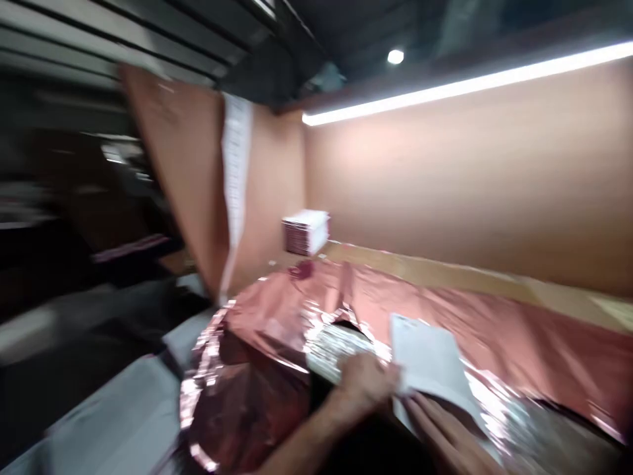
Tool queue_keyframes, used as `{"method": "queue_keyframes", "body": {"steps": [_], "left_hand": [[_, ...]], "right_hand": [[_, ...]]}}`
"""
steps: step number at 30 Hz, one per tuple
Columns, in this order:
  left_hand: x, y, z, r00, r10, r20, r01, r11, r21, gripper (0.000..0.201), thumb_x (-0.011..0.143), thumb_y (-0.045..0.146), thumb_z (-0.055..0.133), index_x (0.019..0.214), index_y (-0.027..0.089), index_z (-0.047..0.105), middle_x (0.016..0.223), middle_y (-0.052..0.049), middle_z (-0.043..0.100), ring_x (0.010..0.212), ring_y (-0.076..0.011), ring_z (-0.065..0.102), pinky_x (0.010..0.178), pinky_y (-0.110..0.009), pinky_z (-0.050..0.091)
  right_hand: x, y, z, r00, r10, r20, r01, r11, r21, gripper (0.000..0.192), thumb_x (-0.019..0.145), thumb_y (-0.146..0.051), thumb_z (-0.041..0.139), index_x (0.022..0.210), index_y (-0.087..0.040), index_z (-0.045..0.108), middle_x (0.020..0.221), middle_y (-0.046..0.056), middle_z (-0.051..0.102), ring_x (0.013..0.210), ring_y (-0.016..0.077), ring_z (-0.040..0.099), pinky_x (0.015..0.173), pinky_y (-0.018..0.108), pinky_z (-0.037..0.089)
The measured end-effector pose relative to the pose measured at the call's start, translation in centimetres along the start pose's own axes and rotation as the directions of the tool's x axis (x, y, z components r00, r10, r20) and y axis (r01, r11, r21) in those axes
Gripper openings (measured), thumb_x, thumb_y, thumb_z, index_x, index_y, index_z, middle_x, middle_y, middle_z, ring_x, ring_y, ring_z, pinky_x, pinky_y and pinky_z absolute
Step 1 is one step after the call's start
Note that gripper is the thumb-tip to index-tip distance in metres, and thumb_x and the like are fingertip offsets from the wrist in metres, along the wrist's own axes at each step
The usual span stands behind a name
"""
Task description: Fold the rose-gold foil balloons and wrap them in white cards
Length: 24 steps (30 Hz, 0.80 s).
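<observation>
The view is blurred by motion. My left hand [366,382] is curled at the lower left edge of a white sheet [429,364] and seems to pinch it. The sheet lies over a pile of shiny pink foil [277,316]. My right hand [442,429] lies flat with its fingers stretched along the sheet's lower edge, touching it from below. A silver crinkled foil piece [330,348] shows just left of my left hand.
A stack of pink-and-white cards [305,231] stands at the back by the corner of a tan partition wall [469,178]. A tall brown cardboard panel [188,171] leans at the left. A wooden tabletop [445,270] runs along the wall. Grey surface [113,415] at lower left.
</observation>
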<state>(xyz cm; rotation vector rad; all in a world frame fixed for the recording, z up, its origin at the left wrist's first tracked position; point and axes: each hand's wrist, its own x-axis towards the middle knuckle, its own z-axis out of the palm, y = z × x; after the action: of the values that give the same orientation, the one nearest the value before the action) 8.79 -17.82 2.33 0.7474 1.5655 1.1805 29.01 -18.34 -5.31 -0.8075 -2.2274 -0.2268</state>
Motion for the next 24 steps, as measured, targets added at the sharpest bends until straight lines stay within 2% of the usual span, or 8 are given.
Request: {"method": "queue_keyframes", "body": {"steps": [3,4,6,8,12,16,20,24], "left_hand": [[3.5,-1.3,4.2,0.950,0.227,0.216,-0.292,0.893,0.344,0.028,0.091,0.038,0.058,0.107,0.016,0.067,0.119,-0.012,0.066,0.119,-0.0247,0.057,0.105,-0.040,0.042],[4.6,-2.1,5.6,0.870,0.365,0.330,-0.485,0.750,0.450,0.035,0.092,0.038,0.054,0.118,0.016,0.064,0.129,-0.014,0.062,0.128,-0.0273,0.051,0.110,-0.043,0.037],[6.0,-4.1,7.6,0.624,0.525,0.578,-0.773,0.306,0.556,0.048,0.096,0.039,0.044,0.138,0.016,0.050,0.146,-0.015,0.049,0.139,-0.0315,0.038,0.113,-0.053,0.031],[6.4,-6.3,8.6,0.480,0.488,0.729,-0.829,-0.019,0.559,0.055,0.097,0.039,0.039,0.147,0.016,0.039,0.154,-0.014,0.038,0.144,-0.0347,0.027,0.113,-0.060,0.027],[5.8,-8.4,9.0,0.431,0.433,0.792,-0.825,-0.168,0.540,0.057,0.098,0.040,0.036,0.151,0.022,0.030,0.158,-0.011,0.030,0.147,-0.0352,0.019,0.114,-0.062,0.023],[5.6,-7.6,9.0,0.426,0.412,0.805,-0.843,-0.142,0.519,0.052,0.100,0.040,0.031,0.149,0.022,0.036,0.156,-0.009,0.035,0.147,-0.0338,0.021,0.114,-0.062,0.023],[6.1,-7.2,9.3,0.456,0.420,0.785,-0.825,-0.131,0.550,0.050,0.101,0.037,0.027,0.149,0.022,0.036,0.156,-0.007,0.035,0.146,-0.0309,0.026,0.114,-0.060,0.025],[6.3,-7.6,9.7,0.448,0.422,0.789,-0.828,-0.138,0.544,0.051,0.101,0.038,0.027,0.148,0.023,0.037,0.157,-0.008,0.033,0.146,-0.0312,0.025,0.115,-0.060,0.023]], "right_hand": [[-1.6,0.3,-2.9,0.961,-0.142,0.239,0.130,0.989,0.065,0.053,0.086,0.000,0.036,0.134,-0.015,0.053,0.125,0.012,0.065,0.116,0.0213,0.061,0.094,0.034,0.057],[-1.3,0.3,-3.7,0.957,-0.152,0.247,0.119,0.982,0.145,0.044,0.086,-0.001,0.039,0.123,-0.014,0.060,0.118,0.012,0.068,0.113,0.0213,0.063,0.095,0.034,0.056],[0.1,0.3,-4.8,0.977,-0.104,0.188,0.054,0.967,0.250,0.026,0.088,-0.006,0.044,0.099,-0.017,0.065,0.097,0.008,0.072,0.095,0.0183,0.068,0.089,0.031,0.057],[1.9,1.0,-5.2,0.991,0.019,0.131,-0.044,0.982,0.186,0.023,0.093,-0.011,0.044,0.098,-0.017,0.065,0.093,0.008,0.071,0.090,0.0178,0.068,0.086,0.031,0.057],[4.1,6.0,-1.8,0.944,0.252,0.214,-0.222,0.963,-0.153,0.050,0.102,-0.035,0.036,0.144,-0.007,0.040,0.146,0.021,0.044,0.139,0.0314,0.036,0.112,0.052,0.036],[2.8,10.6,1.9,0.836,0.347,0.424,-0.352,0.933,-0.071,0.058,0.105,-0.045,0.019,0.148,-0.010,0.035,0.150,0.019,0.039,0.143,0.0287,0.031,0.113,0.051,0.034],[-0.3,8.9,-1.0,0.871,0.432,0.232,-0.471,0.870,0.148,0.041,0.105,-0.039,0.033,0.128,-0.017,0.058,0.128,0.013,0.061,0.120,0.0220,0.056,0.100,0.037,0.049],[-2.7,4.7,-4.2,0.928,0.321,0.190,-0.334,0.942,0.040,0.019,0.100,-0.028,0.051,0.100,-0.020,0.068,0.097,0.007,0.067,0.090,0.0195,0.061,0.082,0.035,0.051]]}}
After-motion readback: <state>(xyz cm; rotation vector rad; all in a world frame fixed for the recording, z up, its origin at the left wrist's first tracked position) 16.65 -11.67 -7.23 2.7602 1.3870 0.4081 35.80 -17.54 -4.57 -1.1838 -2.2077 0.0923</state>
